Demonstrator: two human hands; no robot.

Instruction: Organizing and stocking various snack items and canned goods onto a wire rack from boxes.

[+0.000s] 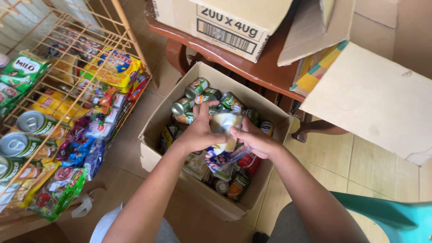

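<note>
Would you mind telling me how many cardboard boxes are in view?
3: the open box of cans on the floor under both hands, one on the wooden table, and one with open flaps at right.

A plain brown cardboard box (155,155) holds green-labelled round metal cans (196,87) and a white, blue and yellow crinkled plastic packet (224,123), beside a tan wire rack (96,72).

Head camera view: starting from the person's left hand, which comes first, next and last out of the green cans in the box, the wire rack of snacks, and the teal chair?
From the left hand:
1. Green cans, just beyond it in the box.
2. Wire rack, off to the left.
3. Teal chair, far right, bottom corner.
</note>
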